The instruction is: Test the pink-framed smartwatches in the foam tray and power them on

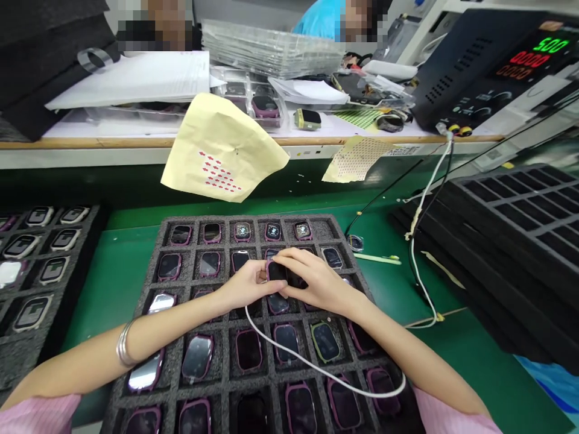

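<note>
Both my hands hold one smartwatch (277,271) with a dark screen and a purple frame, above the middle of a grey foam tray (322,229). My left hand (246,284) pinches its left side, with the thumb at the lower edge. Fingers of my right hand (316,280) close over its top and right side, the thumb below. A white cable (312,364) comes out from under my left hand and loops right to my right forearm; its end is hidden. Purple-framed watches fill many tray compartments, among them a green-framed watch (325,342). Some have lit screens.
Another foam tray (85,241) of watches lies left. Stacked black foam trays (511,241) stand right. A power supply (479,66) sits on the shelf, with cables hanging down. Yellow sticker sheets (221,144) hang over the shelf edge. Two people are beyond it.
</note>
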Demonstrator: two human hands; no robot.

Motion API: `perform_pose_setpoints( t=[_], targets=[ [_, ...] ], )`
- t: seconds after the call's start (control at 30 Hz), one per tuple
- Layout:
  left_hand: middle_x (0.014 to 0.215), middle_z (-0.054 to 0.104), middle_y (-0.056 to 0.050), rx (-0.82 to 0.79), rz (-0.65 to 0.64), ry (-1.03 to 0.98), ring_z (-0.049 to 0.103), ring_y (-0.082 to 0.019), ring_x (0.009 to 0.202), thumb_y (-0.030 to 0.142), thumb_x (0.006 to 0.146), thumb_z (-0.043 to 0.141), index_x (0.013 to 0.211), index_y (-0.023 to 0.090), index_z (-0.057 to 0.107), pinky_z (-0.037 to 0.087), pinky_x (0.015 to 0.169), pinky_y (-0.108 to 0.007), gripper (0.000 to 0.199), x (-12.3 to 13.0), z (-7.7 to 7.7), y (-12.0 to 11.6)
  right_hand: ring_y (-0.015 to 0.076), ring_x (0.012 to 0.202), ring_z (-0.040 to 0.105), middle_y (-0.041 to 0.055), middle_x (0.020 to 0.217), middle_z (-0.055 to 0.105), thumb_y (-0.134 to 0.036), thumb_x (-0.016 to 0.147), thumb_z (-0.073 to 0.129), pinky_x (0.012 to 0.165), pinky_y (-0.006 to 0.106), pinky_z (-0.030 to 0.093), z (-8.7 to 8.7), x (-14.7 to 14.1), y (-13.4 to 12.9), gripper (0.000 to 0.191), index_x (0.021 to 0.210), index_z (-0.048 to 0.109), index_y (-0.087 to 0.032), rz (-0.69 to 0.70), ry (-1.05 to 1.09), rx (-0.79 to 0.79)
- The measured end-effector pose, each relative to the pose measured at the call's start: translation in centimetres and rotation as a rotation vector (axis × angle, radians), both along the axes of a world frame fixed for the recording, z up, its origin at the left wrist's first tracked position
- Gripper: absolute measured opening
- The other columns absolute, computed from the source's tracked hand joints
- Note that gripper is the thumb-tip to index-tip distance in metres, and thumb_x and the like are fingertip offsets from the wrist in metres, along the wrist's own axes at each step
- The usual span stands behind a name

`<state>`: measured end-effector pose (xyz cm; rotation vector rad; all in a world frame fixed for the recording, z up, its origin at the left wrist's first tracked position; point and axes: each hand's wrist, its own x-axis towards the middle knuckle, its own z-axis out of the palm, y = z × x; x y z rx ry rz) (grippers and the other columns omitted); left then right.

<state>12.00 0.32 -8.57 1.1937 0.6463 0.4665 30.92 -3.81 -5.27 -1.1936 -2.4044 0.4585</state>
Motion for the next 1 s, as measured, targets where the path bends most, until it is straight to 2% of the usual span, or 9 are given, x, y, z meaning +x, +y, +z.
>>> perform_pose_setpoints(
  t=[0.13, 0.33, 0.47, 0.73, 1.0],
  targets=[
    [0.064, 0.063, 0.002, -0.004, -0.027, 0.004, 0.056, -0.012, 0.059, 0.040, 0.068, 0.078, 0.075, 0.012, 0.062, 0.041, 0.059, -0.024, 0.033, -0.4, 0.1, 0.1, 0.0256, 0.099, 0.061, 0.0123, 0.110, 0.060, -0.023, 0.084, 0.063, 0.082, 0.040, 0.054, -0.9, -0.5, -0.5, 0.038, 0.120, 0.052, -0.019, -0.015, 0.124, 0.049],
    [0.073, 0.070, -0.003, -0.034, -0.143, -0.076, 0.064, -0.016, 0.069, 0.037, 0.072, 0.076, 0.081, 0.011, 0.064, 0.048, 0.069, -0.027, 0.030, -0.7, 0.0, 0.1, 0.0245, 0.095, 0.061, 0.0111, 0.105, 0.061, -0.027, 0.083, 0.067, 0.079, 0.040, 0.054, -1.6, -0.7, -0.9, 0.041, 0.121, 0.050, -0.020, -0.008, 0.201, 0.119],
    [0.071, 0.069, -0.003, 0.005, -0.140, -0.065, 0.063, -0.014, 0.066, 0.036, 0.071, 0.077, 0.080, 0.011, 0.063, 0.047, 0.064, -0.025, 0.030, -0.8, 0.0, 0.1, 0.0250, 0.095, 0.061, 0.0106, 0.104, 0.060, -0.029, 0.083, 0.068, 0.078, 0.040, 0.055, -1.7, -0.7, -1.0, 0.044, 0.123, 0.049, -0.022, -0.005, 0.210, 0.116],
    [0.070, 0.070, -0.004, 0.047, -0.171, -0.032, 0.065, -0.017, 0.067, 0.042, 0.072, 0.075, 0.078, 0.012, 0.063, 0.049, 0.064, -0.027, 0.033, -0.9, 0.3, 0.2, 0.0241, 0.092, 0.061, 0.0109, 0.104, 0.061, -0.028, 0.084, 0.066, 0.077, 0.040, 0.055, -1.7, -0.8, -1.3, 0.045, 0.125, 0.049, -0.022, -0.014, 0.201, 0.097],
    [0.075, 0.071, -0.004, 0.080, -0.198, 0.010, 0.063, -0.016, 0.068, 0.040, 0.075, 0.072, 0.085, 0.011, 0.063, 0.047, 0.065, -0.027, 0.032, -0.8, 0.1, 0.0, 0.0248, 0.091, 0.061, 0.0125, 0.103, 0.064, -0.035, 0.085, 0.066, 0.079, 0.040, 0.053, -1.4, -0.3, -1.4, 0.039, 0.118, 0.054, -0.017, -0.002, 0.081, 0.180]
  ],
)
